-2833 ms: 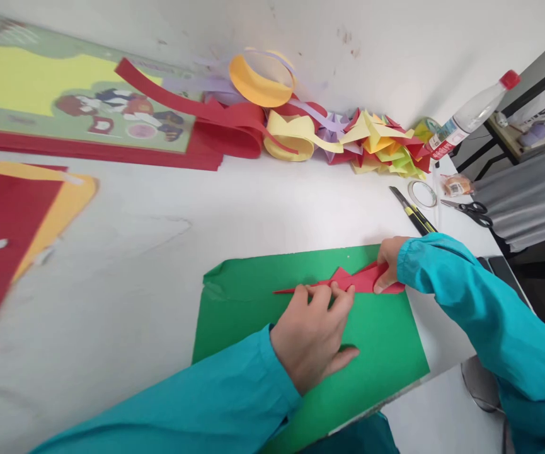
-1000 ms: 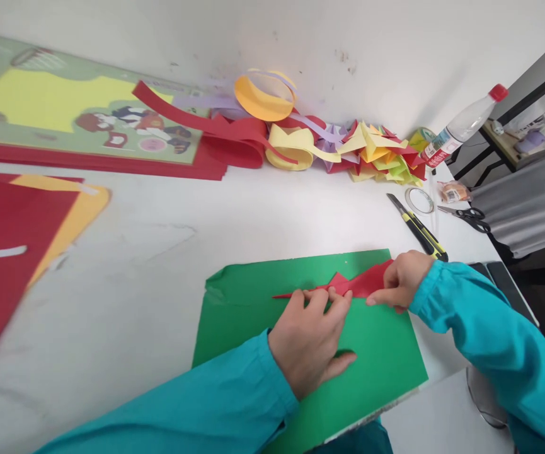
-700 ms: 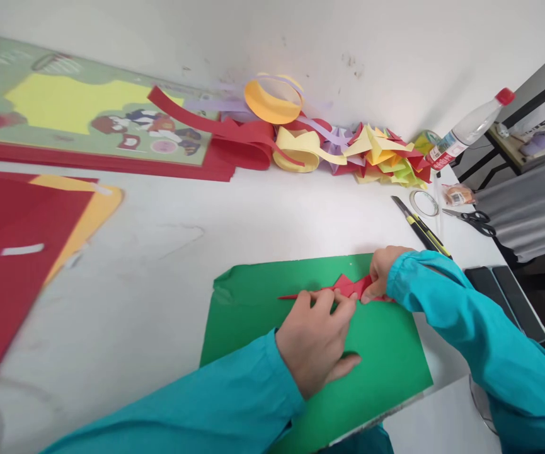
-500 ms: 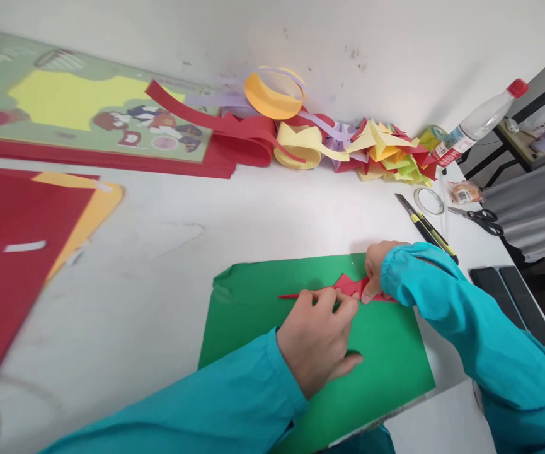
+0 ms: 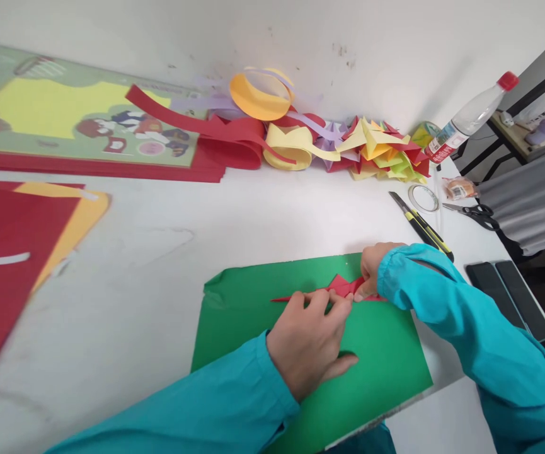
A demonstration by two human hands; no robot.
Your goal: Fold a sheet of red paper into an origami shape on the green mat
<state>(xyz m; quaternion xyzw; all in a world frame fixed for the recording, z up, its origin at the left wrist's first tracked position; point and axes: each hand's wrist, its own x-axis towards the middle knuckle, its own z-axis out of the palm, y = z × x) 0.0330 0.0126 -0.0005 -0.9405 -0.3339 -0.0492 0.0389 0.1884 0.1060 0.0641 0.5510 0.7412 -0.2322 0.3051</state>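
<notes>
A narrow folded piece of red paper (image 5: 341, 285) lies on the green sheet (image 5: 380, 353), with one thin point sticking out to the left. My left hand (image 5: 310, 337) presses its bent fingertips onto the paper's middle and holds it down, its thumb stretched away over the green sheet. At the paper's right part, my right hand (image 5: 371, 269) is closed on it, with thumb and fingers pinched near the left fingertips. Much of the fold is hidden beneath both hands.
Behind lie curled paper strips (image 5: 248, 135) and a cluster of folded paper (image 5: 385, 151) beside a plastic bottle (image 5: 473, 120). On the right are a utility knife (image 5: 421, 224), a tape roll (image 5: 423, 198), scissors (image 5: 477, 214) and a dark flat object (image 5: 508, 296). Red sheets (image 5: 12, 227) lie left.
The whole view has shifted slightly, so things appear a little further left. Both hands stay on the red folded paper with almost the same grip.
</notes>
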